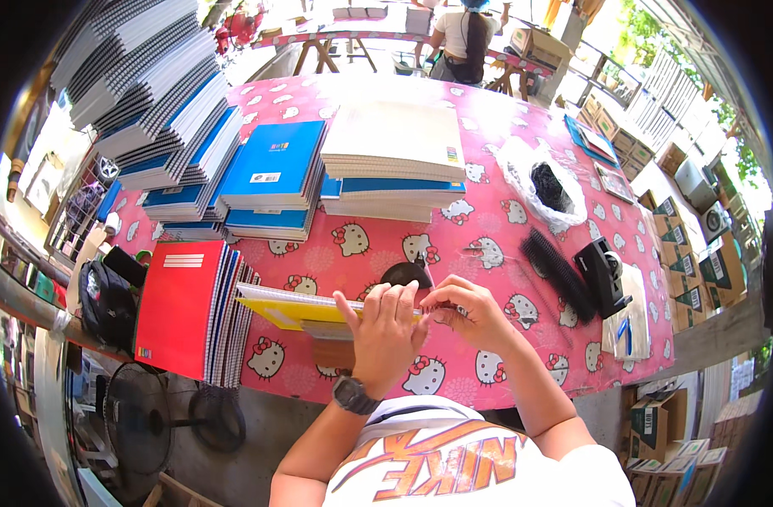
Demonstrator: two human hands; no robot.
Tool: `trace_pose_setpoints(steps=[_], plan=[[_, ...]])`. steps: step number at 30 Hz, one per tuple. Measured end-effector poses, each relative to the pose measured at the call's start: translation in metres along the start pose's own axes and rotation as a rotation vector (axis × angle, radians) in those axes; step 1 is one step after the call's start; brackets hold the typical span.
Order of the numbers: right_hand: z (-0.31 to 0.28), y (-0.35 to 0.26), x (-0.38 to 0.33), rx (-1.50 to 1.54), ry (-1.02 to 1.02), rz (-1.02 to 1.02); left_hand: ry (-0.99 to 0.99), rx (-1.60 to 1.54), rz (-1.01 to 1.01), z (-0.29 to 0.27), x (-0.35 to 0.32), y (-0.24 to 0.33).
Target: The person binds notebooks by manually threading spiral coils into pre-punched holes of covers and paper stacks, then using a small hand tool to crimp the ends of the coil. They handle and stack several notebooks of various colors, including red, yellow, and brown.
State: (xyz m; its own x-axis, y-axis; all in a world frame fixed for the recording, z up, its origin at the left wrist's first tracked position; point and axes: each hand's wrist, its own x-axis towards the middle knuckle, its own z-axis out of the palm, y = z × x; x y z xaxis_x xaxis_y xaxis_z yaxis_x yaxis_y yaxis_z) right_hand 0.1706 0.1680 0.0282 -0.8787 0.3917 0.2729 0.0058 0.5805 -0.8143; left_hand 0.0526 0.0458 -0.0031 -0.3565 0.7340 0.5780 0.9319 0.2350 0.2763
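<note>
Left grip: clamped over the upper edge of the yellow spiral notebook, fingers across the top, thumb on the near cover. Notebook is tilted on its lower edge, cover toward the wearer, at the near middle of the desk. Black wristwatch on the left wrist.

Right grip: thumb and fingers bent in close at the notebook's right end; cannot tell whether they pinch anything.

Just beyond both: round black object, kind unclear.

Left of the notebook: stack of notebooks, red cover uppermost. Behind: blue notebooks, a cream-topped notebook stack, and a tall leaning notebook pile at far left.

Right: bundle of black coils, beside it a black tape dispenser; farther back, white plastic bag with dark contents.

Periphery: pedestal fan lower left, cardboard boxes right, another person at the far end.
</note>
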Motion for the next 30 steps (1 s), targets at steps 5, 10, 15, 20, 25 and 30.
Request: trace_pose_setpoints(steps=[5, 10, 15, 20, 25, 30], plan=[[-0.003, -0.003, 0.002, -0.053, -0.006, -0.139, -0.078, -0.465, 0.119, -0.020, 0.004, -0.028], [-0.002, -0.004, 0.005, -0.011, 0.019, -0.057, 0.020, -0.477, 0.144, -0.022, 0.001, -0.029], [-0.004, -0.001, 0.005, 0.012, -0.095, -0.109, 0.070, -0.465, 0.154, -0.019, -0.001, -0.027], [-0.007, 0.000, 0.005, -0.034, -0.149, -0.083, 0.098, -0.438, 0.215, -0.019, -0.005, -0.028], [-0.009, -0.003, 0.005, -0.111, -0.267, -0.160, 0.085, -0.458, 0.111, -0.021, -0.005, -0.024], [-0.008, -0.002, -0.003, -0.161, -0.259, -0.159, 0.064, -0.462, 0.097, -0.019, -0.004, -0.021]])
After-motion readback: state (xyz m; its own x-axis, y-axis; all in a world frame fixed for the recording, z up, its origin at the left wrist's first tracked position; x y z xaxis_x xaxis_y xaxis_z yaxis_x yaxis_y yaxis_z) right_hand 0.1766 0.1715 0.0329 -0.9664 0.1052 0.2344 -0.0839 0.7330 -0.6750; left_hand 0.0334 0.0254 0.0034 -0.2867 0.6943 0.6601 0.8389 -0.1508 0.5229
